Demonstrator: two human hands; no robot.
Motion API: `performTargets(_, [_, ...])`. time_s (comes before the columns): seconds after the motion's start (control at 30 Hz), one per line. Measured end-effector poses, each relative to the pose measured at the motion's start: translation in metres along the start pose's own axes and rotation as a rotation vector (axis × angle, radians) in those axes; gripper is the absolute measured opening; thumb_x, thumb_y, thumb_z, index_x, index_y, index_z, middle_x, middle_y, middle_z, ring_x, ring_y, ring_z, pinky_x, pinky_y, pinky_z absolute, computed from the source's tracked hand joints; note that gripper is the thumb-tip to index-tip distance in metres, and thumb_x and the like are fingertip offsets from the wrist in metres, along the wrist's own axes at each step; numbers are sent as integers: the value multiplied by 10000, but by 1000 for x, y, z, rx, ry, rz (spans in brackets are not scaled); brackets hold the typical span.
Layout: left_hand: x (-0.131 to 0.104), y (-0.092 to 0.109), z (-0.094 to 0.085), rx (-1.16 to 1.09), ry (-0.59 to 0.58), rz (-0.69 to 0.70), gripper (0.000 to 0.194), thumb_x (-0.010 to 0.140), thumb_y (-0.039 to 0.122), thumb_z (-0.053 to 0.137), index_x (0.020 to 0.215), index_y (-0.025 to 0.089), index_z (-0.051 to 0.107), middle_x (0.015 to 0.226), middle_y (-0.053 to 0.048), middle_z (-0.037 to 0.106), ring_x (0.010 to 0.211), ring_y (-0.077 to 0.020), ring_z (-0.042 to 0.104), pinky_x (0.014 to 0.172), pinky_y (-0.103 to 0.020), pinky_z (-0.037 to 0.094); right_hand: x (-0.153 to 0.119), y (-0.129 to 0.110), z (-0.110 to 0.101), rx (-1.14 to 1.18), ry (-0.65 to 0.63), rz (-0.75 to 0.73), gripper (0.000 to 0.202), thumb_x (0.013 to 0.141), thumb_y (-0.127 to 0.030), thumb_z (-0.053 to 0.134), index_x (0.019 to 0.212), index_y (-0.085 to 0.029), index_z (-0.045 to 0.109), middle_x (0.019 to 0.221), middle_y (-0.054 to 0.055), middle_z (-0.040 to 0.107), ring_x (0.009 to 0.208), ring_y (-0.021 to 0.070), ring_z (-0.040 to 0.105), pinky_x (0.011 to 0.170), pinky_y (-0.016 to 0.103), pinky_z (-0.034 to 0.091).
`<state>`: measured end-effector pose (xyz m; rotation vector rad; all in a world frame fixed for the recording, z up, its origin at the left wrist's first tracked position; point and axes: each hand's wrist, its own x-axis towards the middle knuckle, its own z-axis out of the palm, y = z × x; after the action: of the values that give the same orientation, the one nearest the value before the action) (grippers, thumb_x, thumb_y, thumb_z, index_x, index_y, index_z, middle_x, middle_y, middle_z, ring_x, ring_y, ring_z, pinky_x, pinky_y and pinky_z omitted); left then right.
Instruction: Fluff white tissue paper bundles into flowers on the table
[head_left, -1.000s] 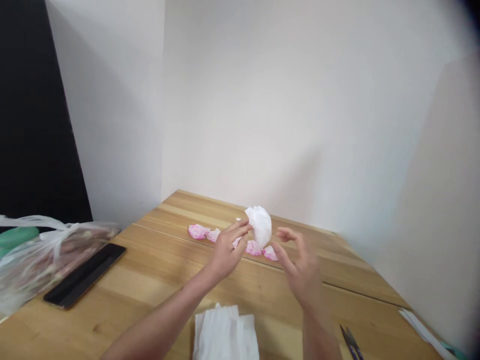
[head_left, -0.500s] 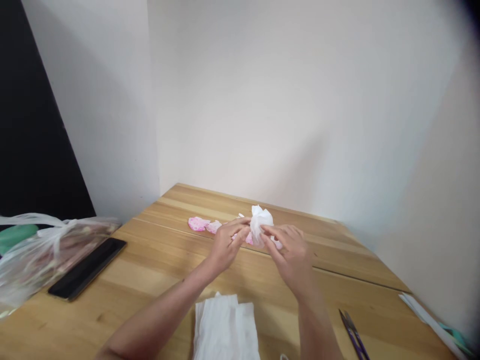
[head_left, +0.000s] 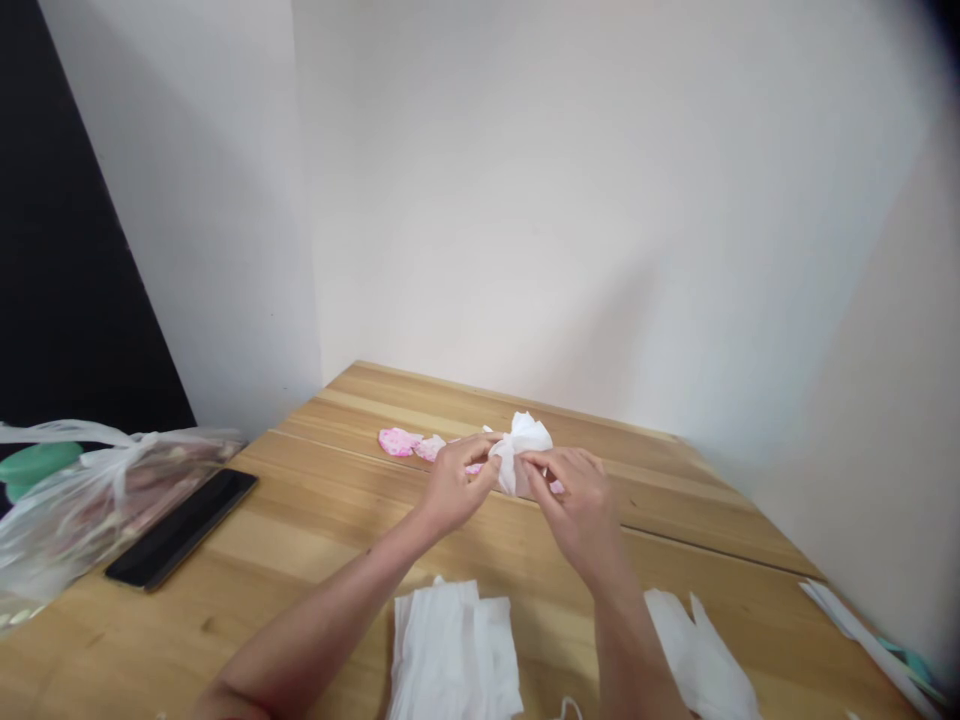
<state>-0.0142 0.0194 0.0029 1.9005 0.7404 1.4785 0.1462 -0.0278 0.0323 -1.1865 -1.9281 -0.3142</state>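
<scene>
Above the far part of the table, both hands have a crumpled piece of thin white tissue (head_left: 529, 433) between them, bunched and ruffled at its top. My left hand (head_left: 459, 483) pinches its left side between thumb and fingers. From the right, my right hand (head_left: 574, 495) grips a lower fold with thumb and forefinger. Pink-and-white crumpled pieces (head_left: 399, 441) lie in a row behind the hands, partly hidden by them. A stack of pleated white tissue (head_left: 454, 650) lies in front of me between my forearms. Beside my right forearm rests a loose white sheet (head_left: 703, 655).
On the left are a black phone (head_left: 184, 530) and a clear plastic bag (head_left: 112, 500) with a green object (head_left: 39, 468) by it. White strips (head_left: 862, 640) lie along the right table edge. A small white loop (head_left: 571, 708) shows at the bottom. Walls close off the back.
A loose white sheet now lies beside my right forearm, where the dark scissors showed before; the scissors are out of sight. My fingers have shifted slightly on the tissue, which looks more gathered.
</scene>
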Motion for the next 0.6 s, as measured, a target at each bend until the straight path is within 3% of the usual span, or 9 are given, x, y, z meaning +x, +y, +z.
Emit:
performTargets(0.17, [2, 1, -5, -40, -27, 14, 234, 877, 254, 438, 716, 155, 575, 852, -41, 653, 820, -157, 588, 776, -249, 426, -2, -3, -3, -11, -2, 32, 143, 904, -237, 493, 905, -231, 636, 796, -1, 653, 757, 152, 567, 769, 313, 358])
performTargets(0.33, [5, 2, -13, -8, 41, 1, 261, 877, 258, 422, 637, 163, 456, 668, 15, 478, 655, -109, 452, 639, -225, 354, -14, 6, -23, -51, -15, 91, 198, 922, -330, 472, 1024, -251, 622, 906, 20, 665, 839, 172, 601, 806, 326, 400])
performTargets(0.47, [6, 6, -19, 9, 83, -31, 267, 872, 275, 424, 627, 171, 411, 620, 36, 386, 608, -96, 383, 584, -219, 300, -38, 48, -56, -207, -114, 138, 287, 919, -392, 430, 1091, -249, 612, 977, 49, 680, 917, 213, 614, 834, 368, 438])
performTargets(0.6, [5, 11, -24, 6, 104, -55, 266, 865, 301, 433, 634, 168, 430, 628, 32, 405, 616, -98, 391, 590, -214, 311, -75, 98, -104, -359, -356, 248, 379, 895, -380, 400, 1211, -244, 559, 1186, 73, 632, 1088, 258, 577, 920, 427, 437])
